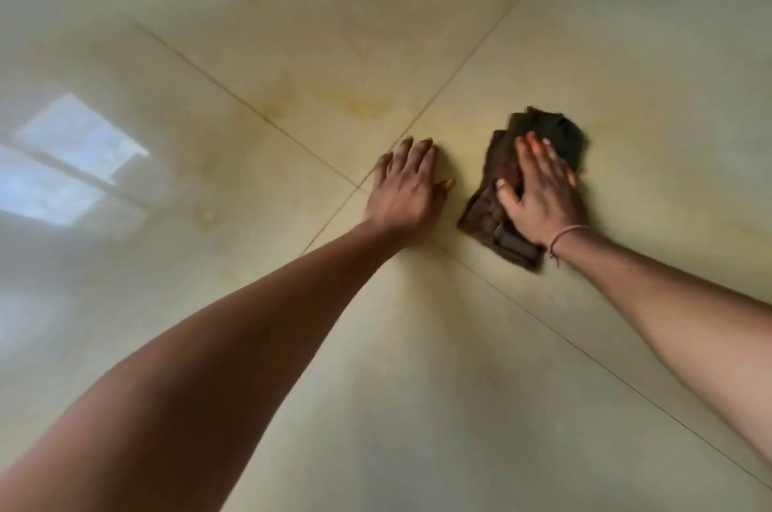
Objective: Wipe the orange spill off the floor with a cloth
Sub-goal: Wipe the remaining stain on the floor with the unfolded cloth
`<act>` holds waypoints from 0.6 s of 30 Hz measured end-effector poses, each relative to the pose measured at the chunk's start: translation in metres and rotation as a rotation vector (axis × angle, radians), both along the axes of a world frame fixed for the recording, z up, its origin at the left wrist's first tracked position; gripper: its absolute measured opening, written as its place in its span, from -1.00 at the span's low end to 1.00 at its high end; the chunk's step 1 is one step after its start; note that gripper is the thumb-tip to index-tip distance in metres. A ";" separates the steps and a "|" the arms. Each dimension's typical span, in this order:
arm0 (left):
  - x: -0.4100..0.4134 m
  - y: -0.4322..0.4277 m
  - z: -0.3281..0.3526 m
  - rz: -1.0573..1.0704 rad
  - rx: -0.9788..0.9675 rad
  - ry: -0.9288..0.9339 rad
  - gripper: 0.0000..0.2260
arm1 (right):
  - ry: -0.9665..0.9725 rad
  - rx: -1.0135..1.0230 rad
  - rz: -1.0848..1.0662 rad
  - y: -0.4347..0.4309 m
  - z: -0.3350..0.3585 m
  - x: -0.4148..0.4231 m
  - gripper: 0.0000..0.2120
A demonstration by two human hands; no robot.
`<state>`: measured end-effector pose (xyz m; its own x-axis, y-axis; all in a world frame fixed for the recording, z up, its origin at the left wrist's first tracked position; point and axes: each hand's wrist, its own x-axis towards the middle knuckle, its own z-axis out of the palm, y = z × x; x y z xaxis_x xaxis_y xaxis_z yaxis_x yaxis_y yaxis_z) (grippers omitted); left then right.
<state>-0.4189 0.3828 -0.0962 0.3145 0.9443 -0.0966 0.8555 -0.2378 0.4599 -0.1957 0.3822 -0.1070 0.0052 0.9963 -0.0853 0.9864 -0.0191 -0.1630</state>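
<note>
A dark brown folded cloth (559, 133) lies on the glossy beige tiled floor (417, 386), right of centre. My right hand (541, 194) presses flat on top of the cloth, fingers spread, a thin pink band at the wrist. My left hand (407, 187) rests palm down on the bare floor just left of the cloth, fingers together, holding nothing. Faint orange-yellow smears of the spill (359, 108) spread over the tiles beyond and left of both hands. Part of the cloth is hidden under my right hand.
Dark grout lines (234, 91) cross under my left hand. A bright window reflection (71, 160) shines on the tiles at the left. Nothing else stands on the floor in view.
</note>
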 end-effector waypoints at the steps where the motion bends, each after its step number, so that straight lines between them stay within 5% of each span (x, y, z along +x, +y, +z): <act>1: 0.011 -0.001 -0.004 -0.016 -0.011 0.022 -0.41 | 0.008 0.005 -0.147 -0.004 0.001 0.026 -0.23; 7: 0.023 -0.003 -0.009 0.010 0.001 0.221 -0.31 | -0.008 0.002 -0.611 -0.131 0.006 0.130 -0.19; 12: 0.044 -0.006 -0.010 0.087 -0.003 0.304 -0.29 | -0.048 0.033 -0.801 -0.106 0.002 0.145 -0.10; 14: 0.045 -0.007 -0.011 0.090 0.025 0.308 -0.29 | -0.020 0.032 -0.766 -0.071 0.000 0.122 -0.08; 18: 0.040 -0.007 -0.013 0.102 0.033 0.285 -0.28 | 0.020 0.063 -0.277 -0.076 -0.005 0.016 -0.23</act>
